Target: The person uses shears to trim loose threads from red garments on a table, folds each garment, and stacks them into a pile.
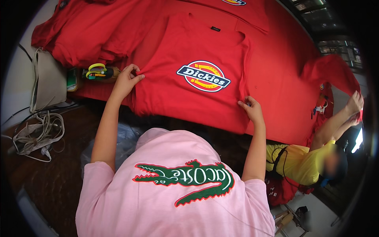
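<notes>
Red T-shirt [189,79] with a round printed badge, spread flat on the red-covered table [284,98] at frame centre. Left hand [127,81] pinching its left edge; right hand [250,110] pinching its lower right edge. Yellow-handled scissors [96,71] left of centre.

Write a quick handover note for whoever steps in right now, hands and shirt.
Left hand: pinching the left edge of the red shirt.
Right hand: pinching its right edge near the hem.
Shirt lies flat, emblem up, on the red-covered table.
Done: sides look tucked in.
Left: no cross fold yet.
Scissors lie left of the shirt; another person handles red cloth at right.
</notes>
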A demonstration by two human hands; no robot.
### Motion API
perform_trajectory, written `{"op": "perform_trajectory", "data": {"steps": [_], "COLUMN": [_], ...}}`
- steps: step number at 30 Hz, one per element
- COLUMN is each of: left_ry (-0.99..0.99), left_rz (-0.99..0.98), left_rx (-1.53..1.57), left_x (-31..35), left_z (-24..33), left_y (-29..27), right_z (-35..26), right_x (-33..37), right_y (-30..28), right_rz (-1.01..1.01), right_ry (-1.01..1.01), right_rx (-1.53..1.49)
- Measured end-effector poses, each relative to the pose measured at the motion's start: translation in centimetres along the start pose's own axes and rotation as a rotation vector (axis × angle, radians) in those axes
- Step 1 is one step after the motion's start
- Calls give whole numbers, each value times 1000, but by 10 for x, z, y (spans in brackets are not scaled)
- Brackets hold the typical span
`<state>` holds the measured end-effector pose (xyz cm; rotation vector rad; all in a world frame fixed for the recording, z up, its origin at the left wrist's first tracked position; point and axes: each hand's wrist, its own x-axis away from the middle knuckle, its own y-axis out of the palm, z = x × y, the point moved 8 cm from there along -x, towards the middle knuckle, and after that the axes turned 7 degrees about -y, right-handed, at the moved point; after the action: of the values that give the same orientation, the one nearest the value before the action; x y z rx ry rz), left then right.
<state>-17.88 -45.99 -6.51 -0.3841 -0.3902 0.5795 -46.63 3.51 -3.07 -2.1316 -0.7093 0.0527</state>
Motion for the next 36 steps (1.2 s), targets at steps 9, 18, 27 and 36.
{"op": "perform_trajectory", "data": {"steps": [9, 18, 27, 36], "left_ry": [-136, 103, 217, 619], "left_rz": [80, 124, 375, -45], "left_rx": [324, 893, 308, -781], "left_x": [-6, -88, -251, -19], "left_z": [-29, 120, 217, 134], "left_y": [-10, -62, -84, 162], "right_z": [62, 18, -44, -105], "right_x": [3, -84, -275, -47], "right_y": [-37, -152, -210, 26], "right_rz": [226, 430, 579, 108], "right_ry": [181, 1, -231, -754], "right_rx": [-608, -977, -393, 87]}}
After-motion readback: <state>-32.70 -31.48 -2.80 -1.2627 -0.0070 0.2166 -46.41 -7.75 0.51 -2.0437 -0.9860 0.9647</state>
